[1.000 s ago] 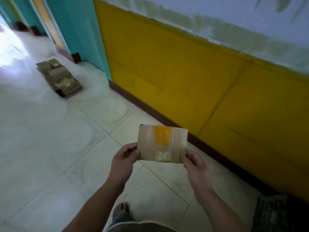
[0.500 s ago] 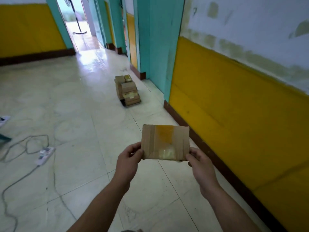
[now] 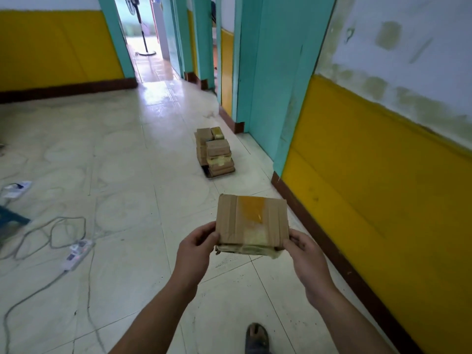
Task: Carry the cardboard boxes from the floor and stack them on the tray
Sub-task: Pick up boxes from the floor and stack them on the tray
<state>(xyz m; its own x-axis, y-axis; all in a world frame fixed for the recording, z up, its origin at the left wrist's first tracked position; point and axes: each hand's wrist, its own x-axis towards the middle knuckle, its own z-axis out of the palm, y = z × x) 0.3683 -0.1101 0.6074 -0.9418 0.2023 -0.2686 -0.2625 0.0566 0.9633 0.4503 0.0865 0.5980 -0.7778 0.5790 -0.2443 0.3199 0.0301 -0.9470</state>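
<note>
Cardboard box stays pinched between left hand and right hand; the loaded tray, earlier off left, now lies straight ahead, well apart: walking remains.

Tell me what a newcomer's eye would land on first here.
First comes the cardboard box held up mid-frame, with the left hand and right hand gripping its near corners. Beyond it, a stack of boxes sits on a tray beside the teal pillar. A bright yellow wall runs along the right, and a power strip lies on the floor at left.
</note>
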